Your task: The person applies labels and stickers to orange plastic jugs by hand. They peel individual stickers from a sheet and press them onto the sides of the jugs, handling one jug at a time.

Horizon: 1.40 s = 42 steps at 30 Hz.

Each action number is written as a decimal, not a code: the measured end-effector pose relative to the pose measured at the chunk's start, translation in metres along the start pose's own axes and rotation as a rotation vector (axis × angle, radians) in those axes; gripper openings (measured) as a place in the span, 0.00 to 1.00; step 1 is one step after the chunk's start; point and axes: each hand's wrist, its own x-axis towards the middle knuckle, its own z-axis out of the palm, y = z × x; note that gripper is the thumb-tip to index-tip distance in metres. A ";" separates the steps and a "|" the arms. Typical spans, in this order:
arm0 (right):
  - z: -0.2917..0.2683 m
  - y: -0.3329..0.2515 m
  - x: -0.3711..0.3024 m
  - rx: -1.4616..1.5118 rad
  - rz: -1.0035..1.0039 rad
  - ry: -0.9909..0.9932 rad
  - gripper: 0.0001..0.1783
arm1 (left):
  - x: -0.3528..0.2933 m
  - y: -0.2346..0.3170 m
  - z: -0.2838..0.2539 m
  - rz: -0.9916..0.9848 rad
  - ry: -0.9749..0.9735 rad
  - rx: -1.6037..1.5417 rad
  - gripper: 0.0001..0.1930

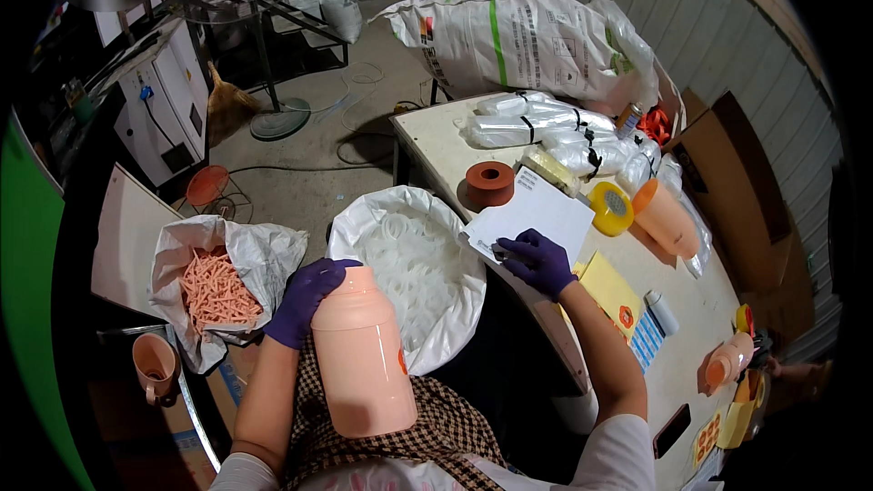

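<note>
A single head-worn fisheye camera is looking steeply down from above and behind the left hand and right hand, viewing both at close range. It is facing forward past them, taking in the table around the right hand and, farther off, the floor beyond both; straight edges are bending toward its rim.
</note>
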 end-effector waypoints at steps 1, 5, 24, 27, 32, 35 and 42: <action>-0.003 -0.003 0.002 -0.002 -0.006 -0.003 0.21 | 0.002 0.002 0.004 -0.008 0.014 0.061 0.18; -0.012 -0.013 0.013 -0.321 -0.105 -0.218 0.25 | 0.005 0.005 0.019 0.034 0.125 0.305 0.20; 0.014 -0.178 0.037 0.000 -0.845 -0.159 0.31 | 0.004 0.006 0.002 0.119 -0.164 0.345 0.26; 0.020 -0.180 0.043 -0.038 -0.879 -0.198 0.30 | 0.005 0.001 -0.003 0.162 -0.200 0.355 0.28; 0.025 -0.187 0.048 -0.076 -0.918 -0.192 0.32 | 0.002 -0.002 0.002 0.142 -0.158 0.336 0.28; 0.026 -0.190 0.049 -0.062 -0.917 -0.231 0.32 | 0.001 -0.003 0.003 0.158 -0.145 0.325 0.27; 0.035 -0.194 0.055 -0.010 -0.964 -0.180 0.33 | -0.006 0.014 0.000 0.031 -0.175 0.236 0.37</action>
